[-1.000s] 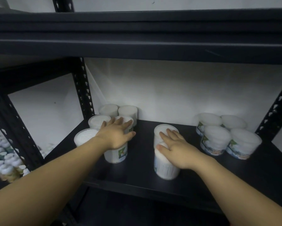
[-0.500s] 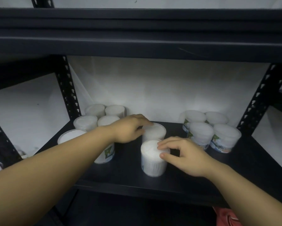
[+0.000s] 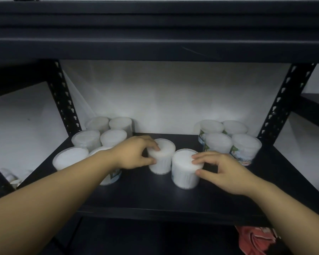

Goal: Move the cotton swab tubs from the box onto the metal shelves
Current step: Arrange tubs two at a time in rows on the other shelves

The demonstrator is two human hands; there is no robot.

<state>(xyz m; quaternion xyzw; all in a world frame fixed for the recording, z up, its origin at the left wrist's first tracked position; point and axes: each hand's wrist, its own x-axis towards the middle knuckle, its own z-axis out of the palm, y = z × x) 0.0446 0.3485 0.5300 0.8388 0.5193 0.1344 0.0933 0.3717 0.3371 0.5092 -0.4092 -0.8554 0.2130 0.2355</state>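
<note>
Head view, fingers seemingly gripping tubs

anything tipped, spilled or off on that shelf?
Nothing stands out. All the cotton swab tubs stand upright with lids on: a cluster at back left, another at back right. The left hand grips one middle tub, the right hand grips the other. No spill shows on the metal shelf.

- I see my left hand gripping one white cotton swab tub on the dark metal shelf.
- My right hand pinches a nearer tub just beside it.
- More tubs cluster at the back left and back right.
</note>
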